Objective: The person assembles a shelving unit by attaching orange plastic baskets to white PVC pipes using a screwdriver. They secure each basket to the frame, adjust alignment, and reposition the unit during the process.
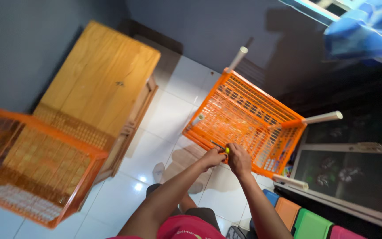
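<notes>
Glossy white floor tiles spread below you, dark wall beyond. Your left hand and right hand meet at the near rim of an orange lattice plastic basket with white tube legs; the left grip is clamped on a thin screwdriver, the right grip's state I cannot tell. A wooden cabinet and a second orange basket sit left.

Person wearing pinkish-red top with pale printed lettering across front, showing below both forearms. Dark shorts showing beneath left forearm. Forearms going bare, no sleeves reaching wrists. Left hand and right hand wearing no gloves, rings or watch.
</notes>
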